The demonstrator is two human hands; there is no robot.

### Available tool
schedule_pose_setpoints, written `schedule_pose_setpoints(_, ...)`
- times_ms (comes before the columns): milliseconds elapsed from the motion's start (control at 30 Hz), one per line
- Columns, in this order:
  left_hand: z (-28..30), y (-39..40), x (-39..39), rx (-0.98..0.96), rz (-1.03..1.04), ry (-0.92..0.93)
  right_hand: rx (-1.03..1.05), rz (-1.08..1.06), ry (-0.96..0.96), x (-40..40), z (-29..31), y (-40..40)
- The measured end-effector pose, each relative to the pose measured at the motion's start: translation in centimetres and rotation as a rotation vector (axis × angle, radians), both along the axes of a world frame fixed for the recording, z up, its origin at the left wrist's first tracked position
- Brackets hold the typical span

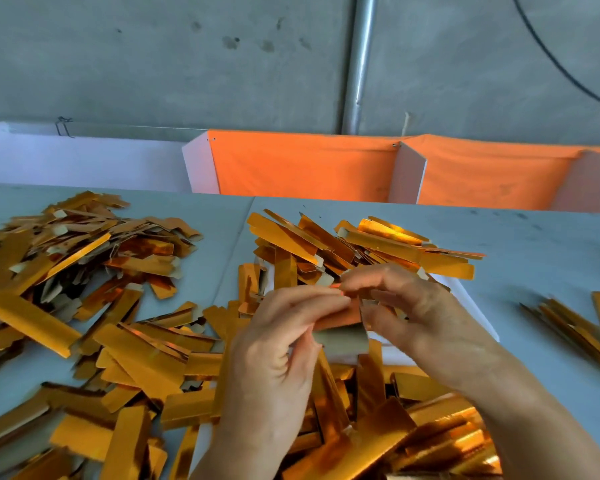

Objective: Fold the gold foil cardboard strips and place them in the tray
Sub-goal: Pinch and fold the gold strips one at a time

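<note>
Both my hands hold one gold foil cardboard strip [342, 332] above the white tray [471, 306]. My left hand [278, 355] pinches its left end between thumb and fingers. My right hand [413, 306] grips its right end, fingers curled over the top. The strip is bent, with its grey back showing at the bottom and its gold side above. The tray lies under my hands, filled with several gold strips [368, 251]; only its right rim shows.
A big loose heap of gold strips [84, 271] covers the grey table at the left and front. A smaller bundle of strips [579, 327] lies at the right. Orange cloth partitions [305, 164] and a metal pole [359, 64] stand behind the table.
</note>
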State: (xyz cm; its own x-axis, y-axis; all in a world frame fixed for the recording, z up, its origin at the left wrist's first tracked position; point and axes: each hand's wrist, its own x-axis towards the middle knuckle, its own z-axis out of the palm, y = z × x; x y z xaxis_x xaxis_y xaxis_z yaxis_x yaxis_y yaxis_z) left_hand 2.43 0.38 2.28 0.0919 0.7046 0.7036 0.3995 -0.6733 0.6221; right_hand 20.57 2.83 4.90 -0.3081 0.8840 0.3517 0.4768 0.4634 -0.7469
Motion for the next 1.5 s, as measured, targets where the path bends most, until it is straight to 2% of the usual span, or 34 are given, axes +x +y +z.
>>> schedule_pose_setpoints(100,0.3,-0.2,0.2,0.023,-0.003,0.053,-0.168,-0.038,0.207,0.9,-0.2,0.1)
schedule_pose_setpoints(233,0.3,-0.3,0.7,0.045,-0.028,0.114,-0.510,0.097,0.543,1.4,-0.6,0.1)
schedule_pose_setpoints(333,0.0,-0.2,0.8,0.022,-0.040,0.159,-0.548,0.084,0.637,1.2,-0.7,0.2)
schedule_pose_setpoints(433,0.0,-0.1,0.7,-0.116,-0.046,0.122,-0.425,-0.042,0.571,1.3,-0.7,0.2)
schedule_pose_setpoints(567,0.4,-0.3,0.4,-0.402,-0.106,-0.096,-0.202,-0.158,0.450,0.7,-0.4,-0.2)
schedule_pose_setpoints(667,0.2,-0.6,0.6,-0.582,-0.223,-0.079,-0.104,-0.174,0.402,0.2,-0.4,-0.3)
schedule_pose_setpoints(733,0.3,-0.7,0.8,-0.604,-0.295,-0.099,-0.100,-0.150,0.430,0.3,-0.4,-0.4)
schedule_pose_setpoints(900,0.3,-0.6,0.7,-0.620,-0.319,-0.126,-0.200,-0.021,0.622,1.5,-0.4,-0.2)
schedule_pose_setpoints(1300,0.1,-0.6,1.1,-0.613,-0.315,-0.069,-0.147,-0.094,0.476,0.7,-0.3,-0.4)
schedule_pose_setpoints(1500,0.1,-0.4,1.0,-0.593,-0.286,-0.094,-0.203,-0.037,0.460,0.6,0.0,-0.7)
